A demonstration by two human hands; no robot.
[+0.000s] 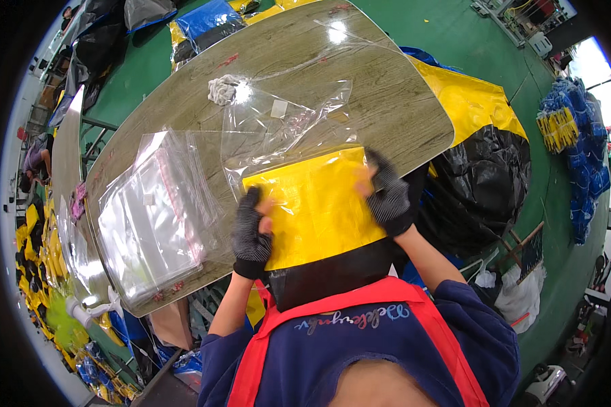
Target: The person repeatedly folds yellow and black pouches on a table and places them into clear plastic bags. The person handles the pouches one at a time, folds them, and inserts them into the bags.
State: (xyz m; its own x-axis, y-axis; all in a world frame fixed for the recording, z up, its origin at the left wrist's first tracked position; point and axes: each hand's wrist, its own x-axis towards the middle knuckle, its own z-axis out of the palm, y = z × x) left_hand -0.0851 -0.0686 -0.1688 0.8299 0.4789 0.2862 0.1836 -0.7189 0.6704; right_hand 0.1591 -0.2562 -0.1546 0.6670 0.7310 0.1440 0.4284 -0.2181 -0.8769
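A folded yellow and black item lies at the near edge of a wooden table, its yellow part partly inside a clear plastic bag. My left hand, in a dark knitted fingerless glove, grips the item's left edge. In the same kind of glove, my right hand holds its upper right corner together with the bag's mouth. The black lower part hangs over the table edge toward my body.
A stack of clear zip bags lies on the table to the left. A white knotted rag sits farther back. Yellow and black fabric heaps fill the floor at right, blue bundles beyond. Another person sits far left.
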